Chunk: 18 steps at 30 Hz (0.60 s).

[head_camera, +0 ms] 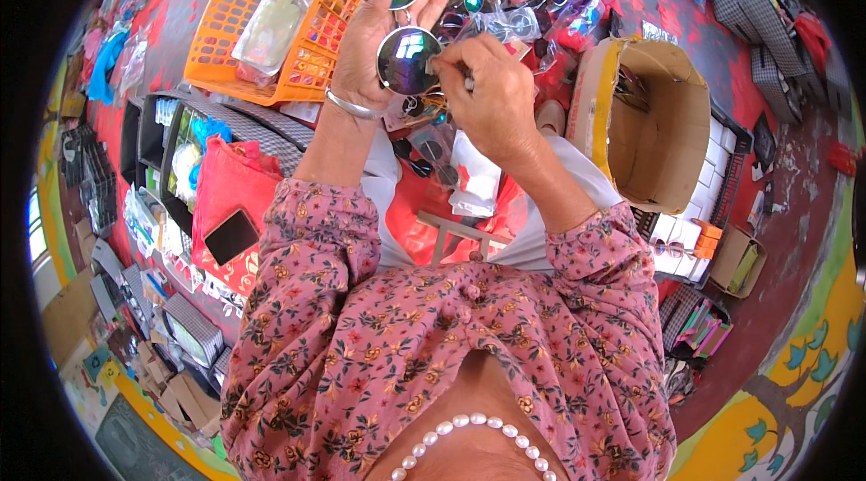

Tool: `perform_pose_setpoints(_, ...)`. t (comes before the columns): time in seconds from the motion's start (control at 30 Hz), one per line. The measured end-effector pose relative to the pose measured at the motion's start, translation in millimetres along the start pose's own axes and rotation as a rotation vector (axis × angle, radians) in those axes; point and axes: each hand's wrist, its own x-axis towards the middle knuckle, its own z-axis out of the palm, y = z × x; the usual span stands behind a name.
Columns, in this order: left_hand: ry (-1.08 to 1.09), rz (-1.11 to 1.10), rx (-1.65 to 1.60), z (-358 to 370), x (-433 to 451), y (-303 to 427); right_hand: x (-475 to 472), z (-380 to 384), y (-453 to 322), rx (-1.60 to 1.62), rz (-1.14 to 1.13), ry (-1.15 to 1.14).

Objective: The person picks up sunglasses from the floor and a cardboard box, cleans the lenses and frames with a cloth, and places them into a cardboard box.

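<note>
A pair of round sunglasses with mirrored lenses (408,63) rests across the palm of my left hand (365,55), the thumb over the edge of the upper lens. My right hand (497,92) is at the right edge of the lower lens, thumb and fingertips pinched together around a small pale bit that I cannot make out. Beyond both hands spreads a heap of sunglasses (473,2), many in clear plastic bags. A white plastic packet (476,173) lies between the knees, with dark sunglasses (421,168) beside it.
At the upper left an orange plastic basket (304,85) holds a bagged item. An open cardboard box (666,136) stands at the right by a crate of white boxes (683,241). A phone (231,237) lies on red cloth (223,177) at the left, near checked organisers (264,133).
</note>
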Motion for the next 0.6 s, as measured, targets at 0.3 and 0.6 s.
perform_pose_setpoints(0.3,0.107,-0.087,-0.124,-8,-3,-3,1,2,-16,0.11,-0.008,-0.045)
perform_pose_setpoints(0.6,-0.002,-0.104,-0.254,-22,1,-4,-5,-9,-5,-0.039,-0.2,-0.342)
